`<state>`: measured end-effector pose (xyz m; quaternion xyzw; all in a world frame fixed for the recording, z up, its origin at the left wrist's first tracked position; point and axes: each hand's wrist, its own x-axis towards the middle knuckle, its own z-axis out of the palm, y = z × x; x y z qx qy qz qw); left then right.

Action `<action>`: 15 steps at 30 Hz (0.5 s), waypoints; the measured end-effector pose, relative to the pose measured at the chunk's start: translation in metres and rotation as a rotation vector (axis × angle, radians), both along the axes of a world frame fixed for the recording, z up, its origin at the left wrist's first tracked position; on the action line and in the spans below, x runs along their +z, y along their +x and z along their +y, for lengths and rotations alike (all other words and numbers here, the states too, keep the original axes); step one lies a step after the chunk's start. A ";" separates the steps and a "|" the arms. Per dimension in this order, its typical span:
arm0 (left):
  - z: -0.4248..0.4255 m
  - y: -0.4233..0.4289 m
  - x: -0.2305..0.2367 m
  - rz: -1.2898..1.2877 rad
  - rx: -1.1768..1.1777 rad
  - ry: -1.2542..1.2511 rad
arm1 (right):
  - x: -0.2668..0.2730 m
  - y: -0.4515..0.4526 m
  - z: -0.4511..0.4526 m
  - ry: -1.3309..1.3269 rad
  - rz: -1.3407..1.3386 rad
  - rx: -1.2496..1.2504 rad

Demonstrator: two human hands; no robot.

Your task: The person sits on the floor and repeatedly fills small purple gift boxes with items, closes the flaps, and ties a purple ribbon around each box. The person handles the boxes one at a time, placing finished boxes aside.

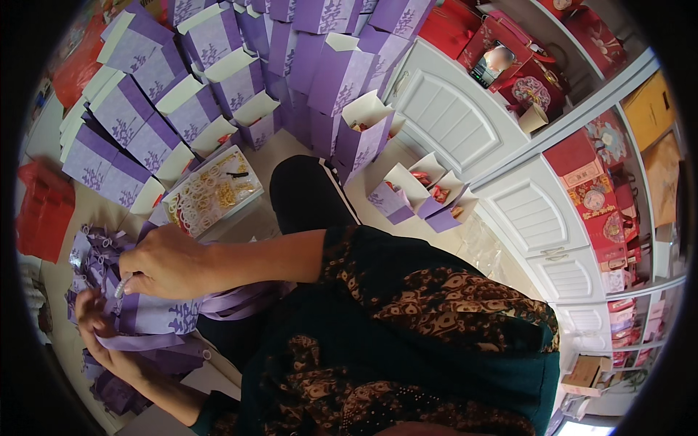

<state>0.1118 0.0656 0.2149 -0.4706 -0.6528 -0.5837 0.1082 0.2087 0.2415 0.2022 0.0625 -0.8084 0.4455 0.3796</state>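
Note:
My right hand [163,261] pinches a small pearl-beaded ring [119,286] between thumb and fingers. Just below it, my left hand [97,321] has bent fingers at a lilac ribbon [143,341], which runs across the palm towards my lap. Beneath both hands lies a purple printed paper gift bag [155,313], partly covered by my right wrist. A bundle of loose lilac ribbons [245,302] rests on my leg. Beyond the fingers is a heap of purple ribbon pieces with rings [101,242]. A white tray [256,192] holds many pearl rings and gold-coloured pieces.
Rows of purple gift bags [131,128] stand ahead and to the right. Several open filled bags [401,193] are on the floor near white cabinet doors [444,109]. Red plastic bags [46,212] sit at the far left. A phone [491,65] leans on a red gift bag.

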 end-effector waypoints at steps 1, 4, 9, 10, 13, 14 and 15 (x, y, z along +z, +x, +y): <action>-0.005 0.005 -0.004 0.176 0.133 -0.019 | 0.001 0.000 0.000 0.005 -0.020 0.006; -0.019 0.021 -0.019 0.613 0.443 -0.074 | 0.004 -0.001 0.000 0.019 -0.091 0.026; -0.016 0.052 -0.042 0.640 0.400 0.054 | 0.011 0.000 0.003 -0.073 -0.146 0.192; -0.016 0.058 -0.042 0.626 0.414 0.011 | 0.012 -0.003 0.007 -0.106 -0.152 0.256; -0.015 0.076 -0.038 0.497 0.390 -0.229 | 0.009 -0.008 0.008 -0.068 -0.162 0.192; -0.013 0.077 -0.038 0.475 0.414 -0.239 | 0.006 -0.010 0.007 -0.063 -0.157 0.164; -0.015 0.081 -0.038 0.349 0.414 -0.233 | 0.005 -0.013 0.000 -0.061 -0.180 0.169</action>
